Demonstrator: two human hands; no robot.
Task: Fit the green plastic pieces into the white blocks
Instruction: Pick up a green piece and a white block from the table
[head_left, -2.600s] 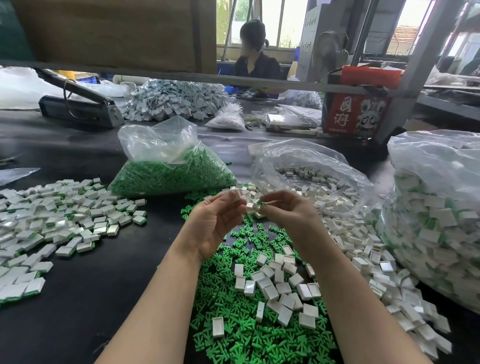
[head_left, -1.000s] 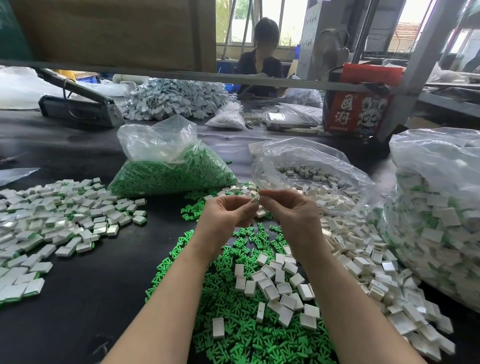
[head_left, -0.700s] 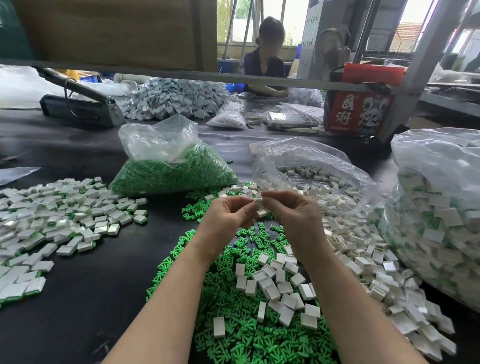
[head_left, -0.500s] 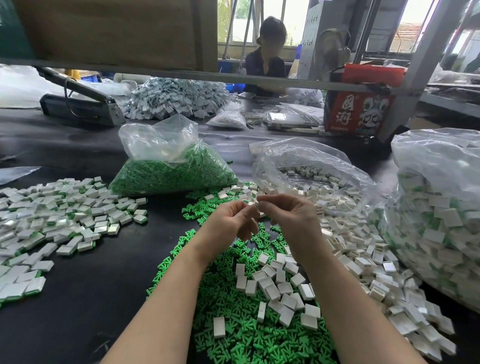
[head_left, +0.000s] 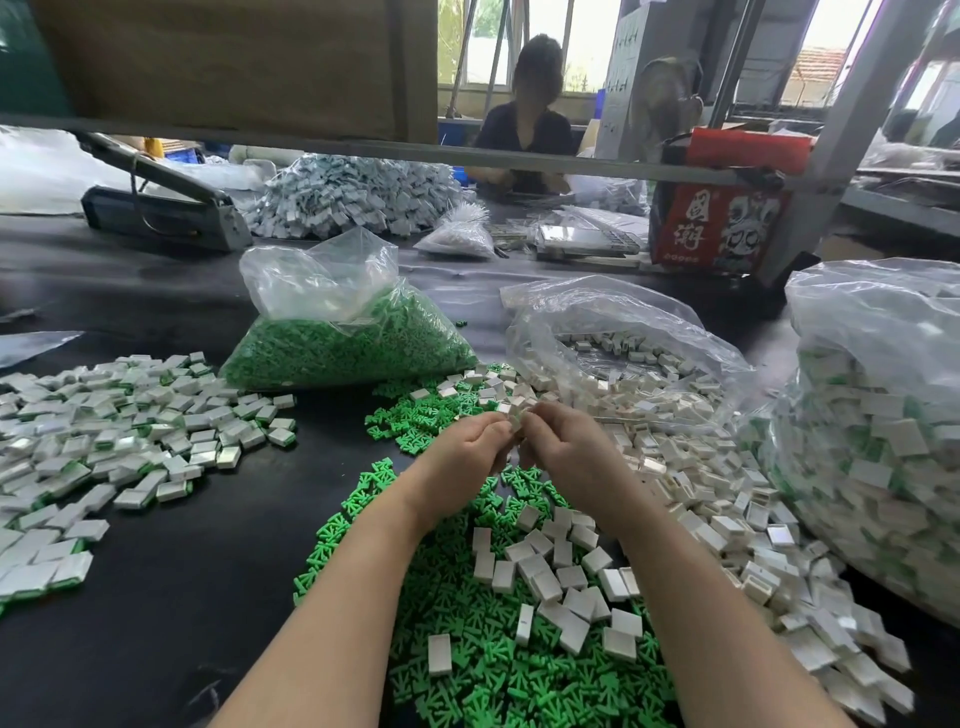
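White block (head_left: 515, 415) pinched between left hand (head_left: 464, 451) and right hand (head_left: 566, 452).

Both hands (head_left: 519, 447) on white block (head_left: 515, 414)

Red box (head_left: 719, 228) bears large white characters "国潮"

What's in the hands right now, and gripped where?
One white block, pinched at its ends between the fingertips of the left hand and the right hand. Any green piece in it is hidden.
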